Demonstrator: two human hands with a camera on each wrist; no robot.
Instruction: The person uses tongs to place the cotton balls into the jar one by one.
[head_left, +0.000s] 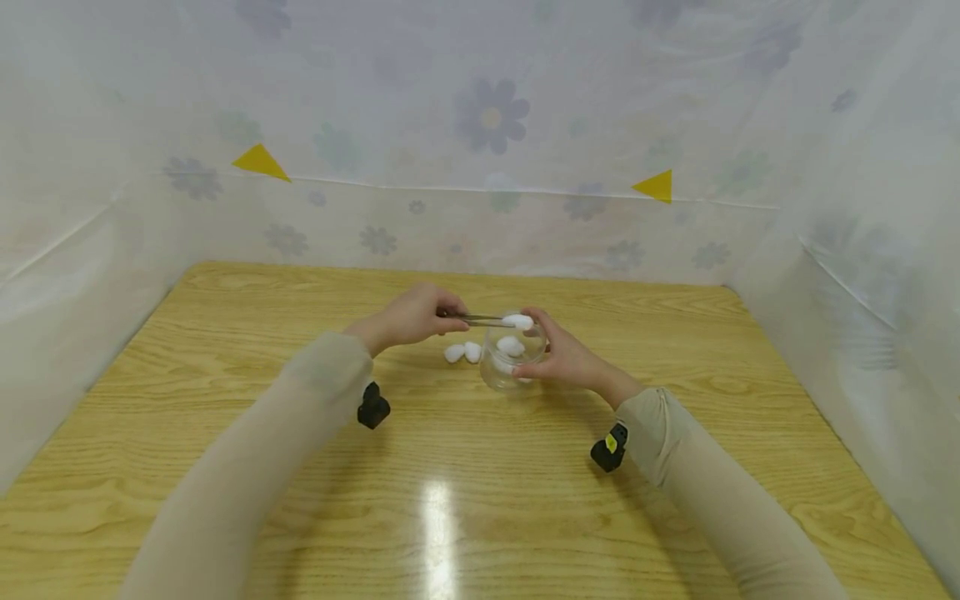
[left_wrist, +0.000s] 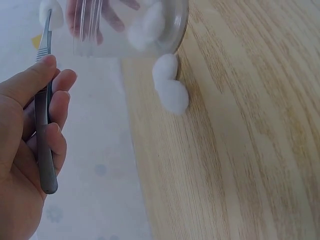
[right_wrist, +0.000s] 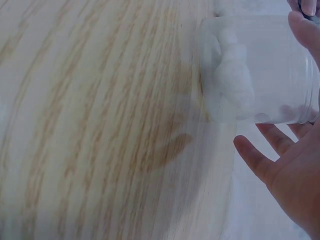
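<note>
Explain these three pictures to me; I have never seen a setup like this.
No machine here: a person works with two bare hands. The big picture comes from a head camera; the other two from small cameras on each wrist. The left hand pinches metal tweezers that hold a cotton ball over a clear jar. The right hand steadies the jar, which already has cotton inside. Two loose cotton balls lie on the wooden table beside the jar.

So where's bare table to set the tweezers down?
Bare wood shows on the table near the front edge and left of the left hand. It is crowded between that hand and the jar, where two cotton balls lie.
</note>
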